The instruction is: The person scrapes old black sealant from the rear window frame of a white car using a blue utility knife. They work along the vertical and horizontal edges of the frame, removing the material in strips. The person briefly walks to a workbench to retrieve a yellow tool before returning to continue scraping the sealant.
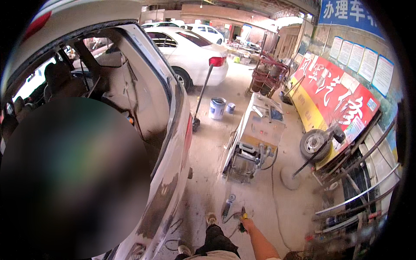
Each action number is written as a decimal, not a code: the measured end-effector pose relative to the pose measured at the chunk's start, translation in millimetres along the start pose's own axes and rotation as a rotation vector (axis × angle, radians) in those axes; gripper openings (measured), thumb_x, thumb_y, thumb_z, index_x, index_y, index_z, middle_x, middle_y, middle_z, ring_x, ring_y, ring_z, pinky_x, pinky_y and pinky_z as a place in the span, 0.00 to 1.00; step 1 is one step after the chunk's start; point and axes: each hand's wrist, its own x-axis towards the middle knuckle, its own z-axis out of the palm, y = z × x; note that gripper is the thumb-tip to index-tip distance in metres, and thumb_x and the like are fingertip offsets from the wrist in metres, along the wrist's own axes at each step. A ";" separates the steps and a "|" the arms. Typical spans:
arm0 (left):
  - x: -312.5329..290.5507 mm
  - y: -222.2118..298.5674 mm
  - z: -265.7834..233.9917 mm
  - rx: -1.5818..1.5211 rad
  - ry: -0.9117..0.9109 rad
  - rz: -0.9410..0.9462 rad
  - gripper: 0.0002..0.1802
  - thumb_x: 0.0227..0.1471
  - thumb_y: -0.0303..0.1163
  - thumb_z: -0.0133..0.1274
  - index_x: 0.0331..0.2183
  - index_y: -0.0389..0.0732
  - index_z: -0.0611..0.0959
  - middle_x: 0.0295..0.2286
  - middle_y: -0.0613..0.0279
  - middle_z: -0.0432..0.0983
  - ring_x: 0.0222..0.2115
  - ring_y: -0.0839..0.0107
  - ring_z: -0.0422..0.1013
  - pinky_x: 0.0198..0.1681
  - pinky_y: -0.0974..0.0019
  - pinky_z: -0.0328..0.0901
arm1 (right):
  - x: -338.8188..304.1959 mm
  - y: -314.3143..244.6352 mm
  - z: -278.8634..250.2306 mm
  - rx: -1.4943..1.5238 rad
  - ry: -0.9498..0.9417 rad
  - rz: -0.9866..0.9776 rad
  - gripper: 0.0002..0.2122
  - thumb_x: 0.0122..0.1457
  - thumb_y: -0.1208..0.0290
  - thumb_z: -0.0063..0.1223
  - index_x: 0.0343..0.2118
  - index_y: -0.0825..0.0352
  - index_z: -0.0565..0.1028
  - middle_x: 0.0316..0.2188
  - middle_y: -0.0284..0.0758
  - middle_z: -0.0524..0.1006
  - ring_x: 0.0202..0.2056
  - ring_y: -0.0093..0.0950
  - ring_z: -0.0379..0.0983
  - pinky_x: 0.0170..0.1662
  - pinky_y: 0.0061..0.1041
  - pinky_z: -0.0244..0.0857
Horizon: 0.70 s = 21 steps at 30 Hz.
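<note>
My right hand (248, 225) is low in the middle, its bare forearm rising from the lower edge. Its fingers are closed around a slim yellow-and-black hand tool (245, 215), whose exact kind is too small to make out. On the floor just left of that hand lies an angle grinder (228, 205), with a dark cord close by. My left hand does not show. To my left stands a pale vehicle with its rear open (167, 190), its rear corner scuffed and patched with brown. A large dark blur hides much of its opening.
Ahead sits a wheeled machine cabinet (262, 125) with a cable trailing along the floor. Two paint buckets (217, 108), a long-handled tool (202, 95) and a white car (195, 54) are beyond. A wheel (314, 144), a red-yellow signboard (333, 91) and metal trim strips (359, 190) line the right.
</note>
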 end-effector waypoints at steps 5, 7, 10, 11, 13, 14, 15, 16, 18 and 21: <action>21.3 40.5 18.7 -0.048 0.085 -0.063 0.17 0.47 0.41 0.50 0.35 0.38 0.81 0.31 0.56 0.77 0.29 0.64 0.73 0.32 0.63 0.66 | 24.3 -168.7 -39.6 0.706 -0.215 0.000 0.13 0.59 0.62 0.47 0.38 0.69 0.69 0.27 0.42 0.76 0.24 0.34 0.73 0.26 0.34 0.69; 59.1 69.5 0.4 0.044 0.050 -0.036 0.18 0.47 0.42 0.50 0.35 0.38 0.81 0.32 0.55 0.77 0.30 0.64 0.73 0.33 0.62 0.66 | 59.8 -173.1 -60.2 0.976 -0.259 0.030 0.11 0.60 0.63 0.46 0.37 0.67 0.68 0.26 0.40 0.75 0.24 0.33 0.73 0.25 0.32 0.69; 83.7 107.5 2.4 0.057 0.089 -0.073 0.19 0.47 0.43 0.50 0.35 0.38 0.81 0.32 0.55 0.77 0.31 0.64 0.73 0.34 0.62 0.66 | 142.8 -226.1 -79.8 0.984 -0.248 -0.139 0.11 0.60 0.62 0.45 0.34 0.66 0.68 0.24 0.41 0.74 0.21 0.31 0.72 0.20 0.31 0.66; 89.6 120.7 4.6 0.060 0.099 -0.088 0.20 0.47 0.44 0.50 0.35 0.38 0.81 0.33 0.55 0.77 0.31 0.63 0.73 0.34 0.62 0.66 | 180.5 -241.2 -88.8 0.841 -0.136 -0.259 0.10 0.59 0.62 0.46 0.33 0.66 0.68 0.25 0.41 0.74 0.21 0.30 0.72 0.20 0.30 0.65; 99.6 143.4 10.0 0.062 0.101 -0.126 0.20 0.47 0.45 0.50 0.35 0.38 0.81 0.33 0.55 0.77 0.32 0.63 0.73 0.35 0.61 0.66 | 235.8 -273.0 -115.7 0.615 0.036 -0.406 0.10 0.56 0.64 0.48 0.31 0.66 0.70 0.26 0.41 0.75 0.23 0.29 0.73 0.21 0.30 0.65; 101.6 156.4 8.2 0.068 0.099 -0.145 0.21 0.47 0.45 0.50 0.35 0.38 0.81 0.33 0.54 0.77 0.32 0.63 0.73 0.35 0.61 0.66 | 243.2 -293.6 -130.3 0.543 0.095 -0.442 0.10 0.54 0.64 0.50 0.31 0.67 0.72 0.28 0.42 0.75 0.25 0.30 0.73 0.23 0.30 0.66; 96.4 166.3 13.3 0.053 0.107 -0.181 0.21 0.47 0.46 0.50 0.35 0.38 0.81 0.34 0.54 0.77 0.32 0.63 0.73 0.36 0.61 0.66 | 216.2 -348.4 -157.5 0.546 0.084 -0.433 0.11 0.51 0.65 0.53 0.32 0.68 0.73 0.30 0.43 0.76 0.28 0.32 0.75 0.27 0.32 0.68; 93.5 175.6 16.2 0.035 0.109 -0.209 0.22 0.47 0.46 0.50 0.35 0.38 0.81 0.34 0.54 0.77 0.33 0.62 0.73 0.36 0.61 0.66 | 218.9 -376.8 -174.2 0.355 0.340 -0.516 0.14 0.48 0.66 0.54 0.36 0.70 0.73 0.32 0.45 0.76 0.33 0.36 0.75 0.33 0.35 0.68; 82.9 190.5 27.1 -0.006 0.104 -0.272 0.22 0.47 0.47 0.50 0.35 0.38 0.81 0.34 0.54 0.77 0.33 0.62 0.73 0.37 0.61 0.66 | 249.1 -424.8 -203.1 0.171 0.600 -0.626 0.22 0.44 0.67 0.55 0.43 0.73 0.71 0.37 0.48 0.75 0.41 0.41 0.72 0.45 0.37 0.65; 37.1 196.0 48.9 -0.068 0.121 -0.378 0.24 0.47 0.49 0.50 0.35 0.37 0.81 0.35 0.53 0.77 0.34 0.61 0.73 0.38 0.60 0.66 | 317.5 -491.6 -232.3 0.100 0.565 -0.598 0.30 0.47 0.69 0.53 0.55 0.71 0.62 0.47 0.51 0.70 0.48 0.45 0.67 0.53 0.36 0.59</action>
